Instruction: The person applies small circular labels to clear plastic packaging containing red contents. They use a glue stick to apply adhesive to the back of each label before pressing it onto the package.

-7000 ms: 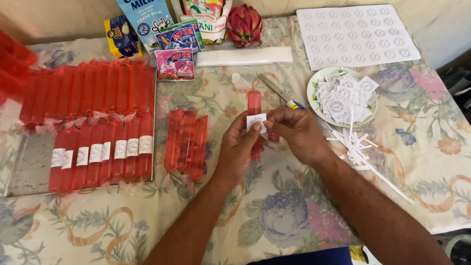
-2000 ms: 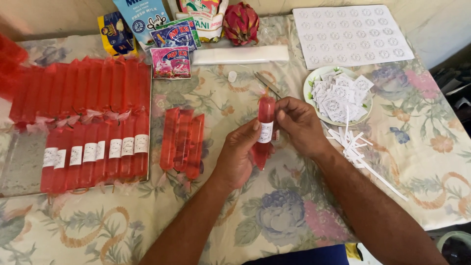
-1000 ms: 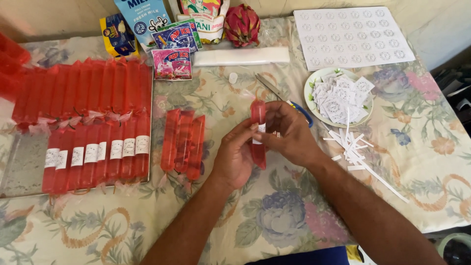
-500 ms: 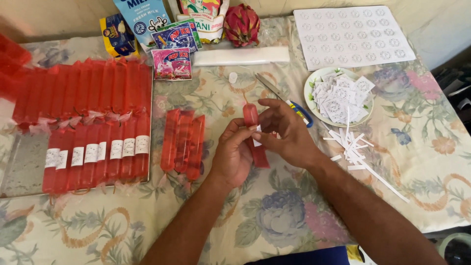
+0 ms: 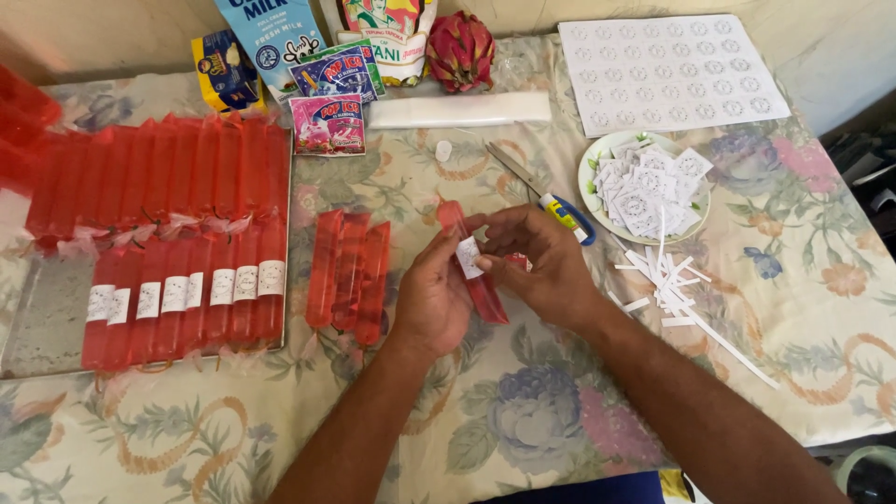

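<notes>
Table's covered with a faded floral tablecloth point(image 5: 523, 439), pushed up against a plain beige wall point(image 5: 112, 33). Light's soft and even, and there's dark floor point(image 5: 863, 159) off to the right.

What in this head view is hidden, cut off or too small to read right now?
- Red ice pop tube: its middle is covered by the left hand and right hand.
- White label on it: print too small.
- Red packets at far left: cut by the frame edge.
- Scissors: handle partly behind the right hand.
- Plate: mostly buried under cut labels.
</notes>
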